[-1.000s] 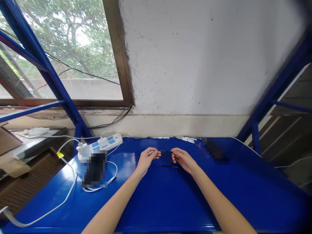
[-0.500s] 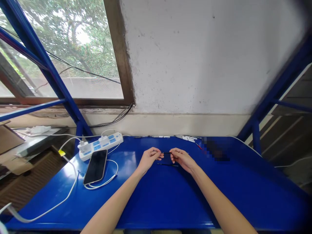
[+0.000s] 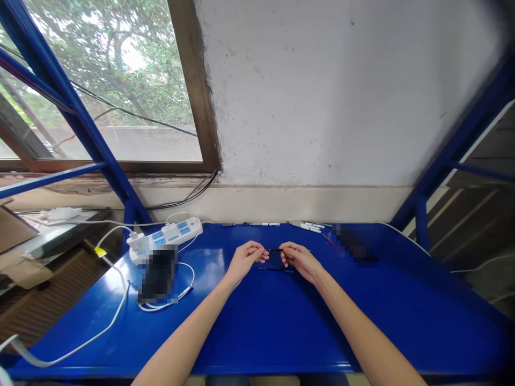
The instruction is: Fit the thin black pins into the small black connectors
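Over the middle of the blue table (image 3: 281, 321), my left hand (image 3: 246, 258) and my right hand (image 3: 298, 259) both pinch the ends of a thin black rod-like piece (image 3: 274, 250) held level between them. A second thin black piece (image 3: 276, 269) lies on the table just below the hands. Both hands have curled fingers with fingertips pressed together.
A white power strip (image 3: 164, 236) with a white cable (image 3: 116, 316) sits at the left, next to a blurred-out flat object (image 3: 157, 273). Small white and red parts (image 3: 309, 227) lie along the back edge. Blue frame posts (image 3: 422, 225) stand at both sides.
My hands have drawn slightly closer together on the thin black piece. The view has shifted a little.
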A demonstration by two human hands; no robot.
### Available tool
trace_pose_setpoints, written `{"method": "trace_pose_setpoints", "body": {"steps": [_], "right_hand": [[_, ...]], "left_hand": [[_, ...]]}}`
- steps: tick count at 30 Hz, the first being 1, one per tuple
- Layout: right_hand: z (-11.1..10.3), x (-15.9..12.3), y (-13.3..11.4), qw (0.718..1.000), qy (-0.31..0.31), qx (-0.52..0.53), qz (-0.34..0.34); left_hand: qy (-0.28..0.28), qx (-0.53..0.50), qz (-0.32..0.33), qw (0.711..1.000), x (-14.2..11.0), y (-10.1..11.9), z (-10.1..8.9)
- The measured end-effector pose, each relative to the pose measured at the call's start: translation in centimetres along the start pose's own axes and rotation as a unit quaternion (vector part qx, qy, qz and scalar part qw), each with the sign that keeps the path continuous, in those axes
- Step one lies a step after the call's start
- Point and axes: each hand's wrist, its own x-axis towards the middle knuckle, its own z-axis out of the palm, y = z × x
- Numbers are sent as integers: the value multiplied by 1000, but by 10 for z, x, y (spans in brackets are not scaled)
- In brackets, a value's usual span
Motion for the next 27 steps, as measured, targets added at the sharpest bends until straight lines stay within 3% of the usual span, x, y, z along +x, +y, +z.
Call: {"method": "trace_pose_setpoints", "body": {"steps": [18, 23, 27], "right_hand": [[3, 0, 5, 998, -53, -17, 13], [3, 0, 5, 990, -37, -135, -6], [3, 1, 9, 952, -34, -294, -83]], "left_hand": [[-33, 68, 7, 997, -3, -2, 3], [-33, 111, 25, 993, -4, 0, 2], [-21, 188, 63, 980, -6, 2, 1]]}}
